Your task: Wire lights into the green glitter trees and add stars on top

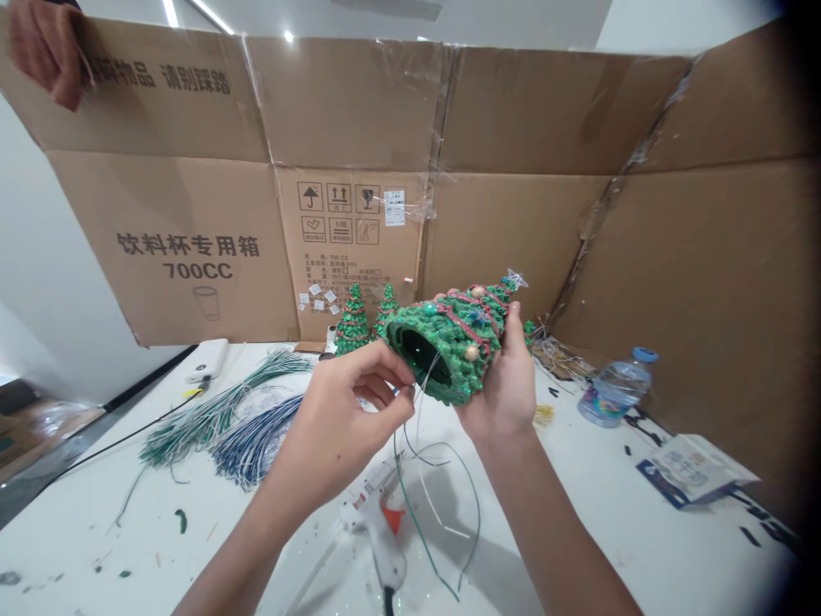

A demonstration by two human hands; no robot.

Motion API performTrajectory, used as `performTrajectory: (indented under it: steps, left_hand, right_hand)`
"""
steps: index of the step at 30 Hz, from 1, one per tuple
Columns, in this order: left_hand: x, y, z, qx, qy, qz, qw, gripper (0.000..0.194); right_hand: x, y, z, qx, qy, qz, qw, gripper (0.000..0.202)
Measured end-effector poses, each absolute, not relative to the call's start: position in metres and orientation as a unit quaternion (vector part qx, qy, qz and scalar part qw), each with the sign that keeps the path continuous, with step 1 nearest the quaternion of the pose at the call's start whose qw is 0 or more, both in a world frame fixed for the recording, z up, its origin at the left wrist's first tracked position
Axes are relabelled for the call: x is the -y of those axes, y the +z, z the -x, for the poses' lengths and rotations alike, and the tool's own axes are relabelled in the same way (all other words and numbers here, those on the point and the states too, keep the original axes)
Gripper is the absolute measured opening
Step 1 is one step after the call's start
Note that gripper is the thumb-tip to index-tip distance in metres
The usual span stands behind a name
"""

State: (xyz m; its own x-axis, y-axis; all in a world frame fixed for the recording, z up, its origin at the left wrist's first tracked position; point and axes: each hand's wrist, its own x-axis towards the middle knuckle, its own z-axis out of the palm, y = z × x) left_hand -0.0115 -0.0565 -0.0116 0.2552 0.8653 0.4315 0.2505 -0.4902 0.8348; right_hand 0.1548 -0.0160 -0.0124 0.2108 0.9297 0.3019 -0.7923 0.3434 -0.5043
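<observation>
A green glittery Christmas tree ornament (458,338) lies tilted in my right hand (506,385), its hollow base facing me and its clear star pointing up to the right. My right fingers wrap around its far side. At the rim of the base, my left hand (365,406) pinches thumb against finger on a thin wire (418,395). From the dark opening, white and green wires (410,496) hang in loops down over the table. Below them lies a white hot glue gun (378,530) with an orange trigger.
Bundles of green wires (211,411) and blue wires (256,441) lie left, near a white power bank (209,359). Small trees (352,321) stand behind. A water bottle (616,387) and a packet (696,470) are right. Cardboard (513,111) walls the back; another person's hand (48,47) grips it.
</observation>
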Motion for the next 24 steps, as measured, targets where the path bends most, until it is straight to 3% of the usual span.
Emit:
performTrajectory:
  steps: [7,19,24]
  left_hand:
    - [0.0566,-0.0113,0.0123,-0.395,0.467,-0.742,0.273,0.015]
    - [0.0613,-0.0091,0.0099,-0.397,0.473,-0.740,0.265,0.007]
    - [0.0615,-0.0090,0.0095,-0.394,0.473,-0.741,0.268,0.012]
  right_hand:
    - [0.0162,-0.0105,-0.1544,0.287,0.565,0.104,0.767,0.045]
    - [0.0151,-0.0101,-0.1549,0.298,0.554,0.104,0.771,0.044]
    - [0.0153,-0.0102,-0.1549,0.306,0.550,0.109,0.769,0.038]
